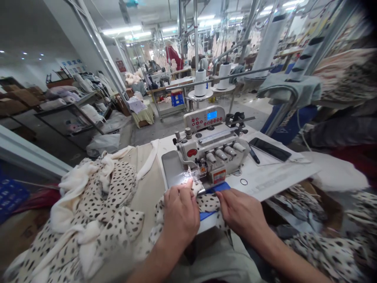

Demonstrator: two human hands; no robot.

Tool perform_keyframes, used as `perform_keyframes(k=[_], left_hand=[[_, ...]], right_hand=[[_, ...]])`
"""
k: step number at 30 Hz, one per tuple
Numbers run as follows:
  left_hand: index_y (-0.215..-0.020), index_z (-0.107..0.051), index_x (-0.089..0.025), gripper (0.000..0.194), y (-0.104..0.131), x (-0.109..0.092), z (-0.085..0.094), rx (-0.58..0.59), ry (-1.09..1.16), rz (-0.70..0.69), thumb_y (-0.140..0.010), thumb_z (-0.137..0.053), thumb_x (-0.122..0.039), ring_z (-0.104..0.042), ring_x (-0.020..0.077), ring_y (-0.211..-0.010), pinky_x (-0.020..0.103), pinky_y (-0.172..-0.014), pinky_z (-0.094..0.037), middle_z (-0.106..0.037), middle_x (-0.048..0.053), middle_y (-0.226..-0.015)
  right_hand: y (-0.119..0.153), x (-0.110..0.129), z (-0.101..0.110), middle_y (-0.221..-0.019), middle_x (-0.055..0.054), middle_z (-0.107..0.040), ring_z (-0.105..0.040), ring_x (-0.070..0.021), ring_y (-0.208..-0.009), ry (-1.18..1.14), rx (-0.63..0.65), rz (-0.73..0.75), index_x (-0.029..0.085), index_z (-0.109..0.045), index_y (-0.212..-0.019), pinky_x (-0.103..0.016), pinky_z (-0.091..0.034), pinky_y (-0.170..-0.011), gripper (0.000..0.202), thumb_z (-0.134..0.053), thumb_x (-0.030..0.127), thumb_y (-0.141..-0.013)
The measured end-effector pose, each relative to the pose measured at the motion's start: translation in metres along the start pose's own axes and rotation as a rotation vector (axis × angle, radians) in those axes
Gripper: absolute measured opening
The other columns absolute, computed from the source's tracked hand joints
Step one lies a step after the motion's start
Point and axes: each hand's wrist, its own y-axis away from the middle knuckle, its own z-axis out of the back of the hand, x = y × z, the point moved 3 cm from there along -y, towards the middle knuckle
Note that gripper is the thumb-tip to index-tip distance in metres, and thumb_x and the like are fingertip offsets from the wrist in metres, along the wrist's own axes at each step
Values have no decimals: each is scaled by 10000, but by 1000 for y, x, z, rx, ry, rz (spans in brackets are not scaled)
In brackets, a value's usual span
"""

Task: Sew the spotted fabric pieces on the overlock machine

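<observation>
An overlock sewing machine (212,151) stands in front of me, its small screen lit blue. A strip of white fabric with black spots (208,202) runs beneath its presser foot area and across the front edge. My left hand (182,208) is closed on this fabric, fingers bent together, with the index fingertip close to the needle guard. On the other side, my right hand (240,208) pinches the fabric's right end between thumb and fingers. A blue piece (222,187) lies under the fabric between both hands. The needle itself is too small to make out.
A heap of spotted fabric (112,200) with cream trim covers the table's left side. On the right lie a phone (269,149), a dark slim tool (254,155) and a black ring (244,182). Thread cones (200,83) stand behind the machine; more spotted fabric (326,251) lies lower right.
</observation>
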Motion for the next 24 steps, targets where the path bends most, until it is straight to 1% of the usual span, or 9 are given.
perform_keyframes(k=[3, 7, 12, 14, 17, 19, 20, 22, 24], left_hand=[[-987, -544, -178, 121, -6, 8, 0, 13, -2, 19, -927, -458, -117, -570, 264, -997, 439, -884, -400, -643, 132, -1082], [-914, -554, -189, 117, -21, 27, -6, 17, -46, 65, -917, -454, -127, -573, 257, -913, 421, -842, -423, -614, 94, -926], [-969, -587, -173, 178, -46, 53, -10, 87, 51, 157, -869, -455, -109, -612, 279, -988, 452, -889, -450, -655, 111, -955], [-1055, -594, -167, 241, -50, 62, -7, 95, 111, 179, -882, -434, -123, -629, 265, -999, 440, -899, -475, -675, 116, -1008], [-1157, -583, -171, 304, -42, 76, 3, 1, 195, 290, -884, -450, -164, -636, 250, -1035, 440, -939, -490, -677, 123, -1126], [-1172, -586, -167, 319, -29, 84, 7, -72, 247, 420, -869, -499, -216, -633, 257, -1051, 451, -960, -485, -662, 132, -1168], [-1180, -587, -165, 337, -22, 87, 8, -83, 268, 483, -859, -527, -250, -634, 258, -1046, 448, -960, -485, -657, 131, -1167], [-1208, -585, -164, 402, -7, 92, 8, -49, 323, 600, -840, -577, -328, -651, 240, -953, 420, -906, -507, -657, 112, -1123], [-1228, -583, -173, 484, 6, 92, 8, 6, 392, 686, -806, -632, -405, -646, 199, -785, 376, -795, -531, -655, 78, -1048]], right_hand=[[18, -4, 5, -611, -25, -621, -579, -153, -543, -86, -5, 17, 197, -609, -677, -300, -280, -550, 403, -414, 282, -1018], [32, -3, 6, -619, -22, -603, -569, -143, -542, -184, 11, 11, 199, -577, -669, -286, -319, -570, 398, -416, 285, -1022], [35, 3, 2, -703, -32, -622, -586, -153, -619, -400, 35, 32, 191, -592, -778, -264, -375, -610, 334, -387, 281, -1025], [31, 7, 0, -722, -26, -614, -580, -160, -643, -514, 33, 48, 189, -586, -837, -263, -391, -613, 294, -424, 363, -1011], [23, 15, -6, -669, 3, -554, -522, -151, -599, -626, 40, 70, 204, -519, -763, -259, -374, -568, 363, -485, 499, -971], [17, 25, -11, -640, 12, -518, -489, -140, -578, -668, 52, 98, 211, -466, -682, -257, -358, -554, 415, -445, 480, -998], [14, 30, -14, -647, 8, -518, -491, -140, -589, -691, 50, 118, 210, -459, -664, -258, -362, -561, 429, -415, 449, -1018], [8, 42, -17, -692, -8, -539, -517, -147, -634, -754, 27, 157, 205, -489, -670, -260, -392, -590, 430, -386, 407, -1036], [3, 53, -19, -759, -31, -574, -558, -162, -700, -828, -5, 179, 203, -554, -723, -268, -442, -642, 392, -392, 376, -1035]])
